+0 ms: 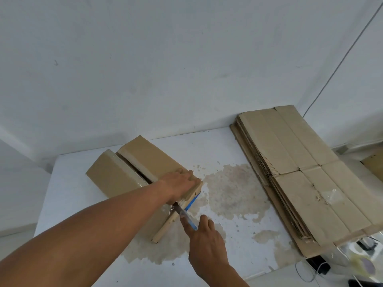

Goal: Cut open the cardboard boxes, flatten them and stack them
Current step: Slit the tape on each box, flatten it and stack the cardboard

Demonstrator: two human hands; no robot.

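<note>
Gripping a blue-handled knife [187, 218], the right hand [207, 241] cuts into the cardboard box [145, 160]; the left hand [178, 183] presses flat on top (steadying it).

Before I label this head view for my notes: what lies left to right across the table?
From the left: cardboard box → right hand gripping the knife → stack of flattened cardboard. The left hand, pressing on the box, is omitted.
</note>
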